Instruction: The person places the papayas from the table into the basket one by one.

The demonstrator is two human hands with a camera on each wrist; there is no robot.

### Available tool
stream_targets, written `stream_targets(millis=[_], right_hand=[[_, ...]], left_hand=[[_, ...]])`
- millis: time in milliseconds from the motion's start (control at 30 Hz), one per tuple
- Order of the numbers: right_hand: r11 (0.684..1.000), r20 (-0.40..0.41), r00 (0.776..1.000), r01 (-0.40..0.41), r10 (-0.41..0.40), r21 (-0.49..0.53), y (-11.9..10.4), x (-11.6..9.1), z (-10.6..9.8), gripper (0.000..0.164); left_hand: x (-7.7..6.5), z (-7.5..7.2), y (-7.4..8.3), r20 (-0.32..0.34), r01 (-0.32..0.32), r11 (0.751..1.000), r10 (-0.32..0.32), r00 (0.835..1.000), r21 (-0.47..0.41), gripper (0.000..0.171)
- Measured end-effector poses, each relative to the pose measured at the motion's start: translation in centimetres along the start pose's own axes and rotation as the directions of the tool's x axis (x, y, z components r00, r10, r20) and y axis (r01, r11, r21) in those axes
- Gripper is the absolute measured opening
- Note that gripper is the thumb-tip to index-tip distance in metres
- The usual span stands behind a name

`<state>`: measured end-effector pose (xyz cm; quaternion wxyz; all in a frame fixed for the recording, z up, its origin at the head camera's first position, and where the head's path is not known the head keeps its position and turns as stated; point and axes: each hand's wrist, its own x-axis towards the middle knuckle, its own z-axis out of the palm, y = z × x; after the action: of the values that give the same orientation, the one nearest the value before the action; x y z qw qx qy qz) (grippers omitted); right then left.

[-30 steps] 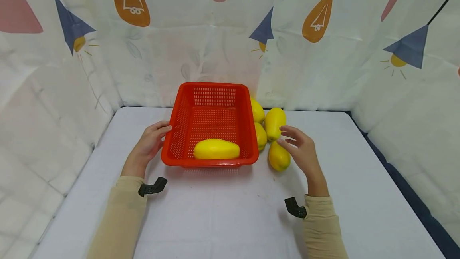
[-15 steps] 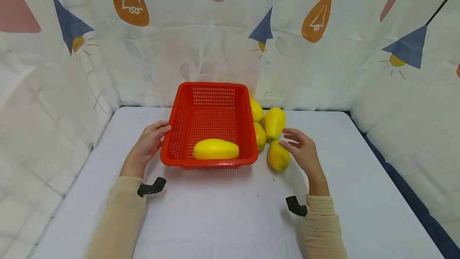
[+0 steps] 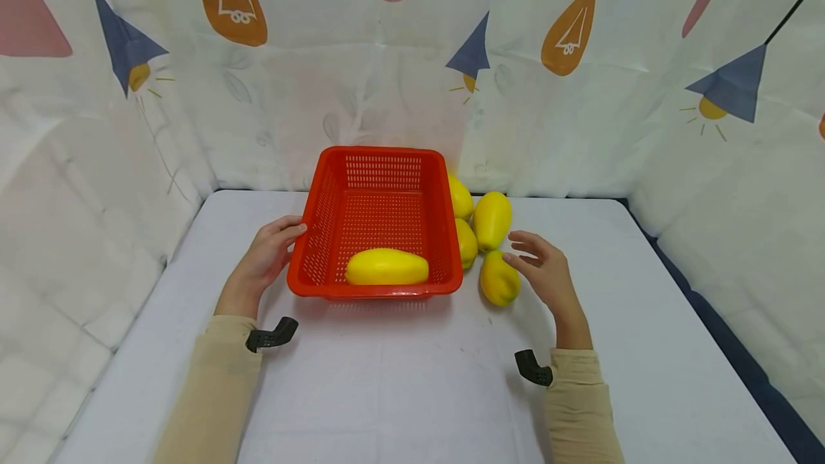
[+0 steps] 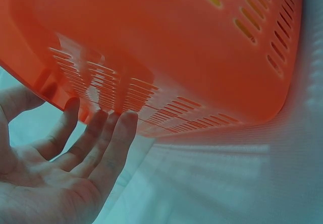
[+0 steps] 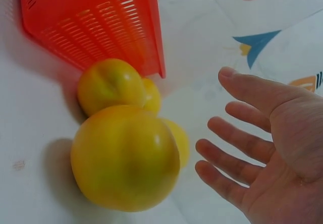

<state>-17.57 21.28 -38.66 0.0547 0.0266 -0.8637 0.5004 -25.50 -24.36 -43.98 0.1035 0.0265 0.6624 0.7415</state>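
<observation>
A red plastic basket [image 3: 387, 220] with slotted walls stands on the table, a long yellow fruit [image 3: 387, 267] lying inside near its front wall. At the basket's left side, my left hand [image 3: 267, 253] holds the rim by the thumb, whose tip is hidden in the left wrist view; the fingertips [image 4: 126, 120] touch the slotted outer wall. Several more yellow fruits lie to the right of the basket, the front one [image 3: 499, 279] being closest to my right hand [image 3: 541, 271]. In the right wrist view the fingers [image 5: 227, 156] are spread and loose, apart from the fruit, holding nothing.
The white-covered table [image 3: 399, 378] reaches back to a hanging cloth [image 3: 399, 77] printed with lamps and bulbs. Behind the front fruit lie a long yellow fruit [image 3: 492, 222] and two others, partly hidden by the basket's right side. Dark fabric [image 3: 709, 313] borders the table's right edge.
My right hand has drawn slightly right and towards me, away from the fruits. The left hand, basket and fruits have stayed in place.
</observation>
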Motion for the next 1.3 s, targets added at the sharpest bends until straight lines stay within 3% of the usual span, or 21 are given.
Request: stream_targets(millis=[433,1300], right_hand=[[0.999,0.018,0.999,-0.036,0.036,-0.015,5.1,1.7,0.0,0.05],[0.995,0.104,0.992,-0.069,0.076,-0.068,7.0,1.9,0.0,0.059]], left_hand=[[0.1,-0.1,-0.2,-0.001,-0.012,1.0,0.012,1.0,0.005,0.021],[0.2,0.0,0.0,-0.015,0.009,1.0,-0.009,1.0,0.003,0.023]])
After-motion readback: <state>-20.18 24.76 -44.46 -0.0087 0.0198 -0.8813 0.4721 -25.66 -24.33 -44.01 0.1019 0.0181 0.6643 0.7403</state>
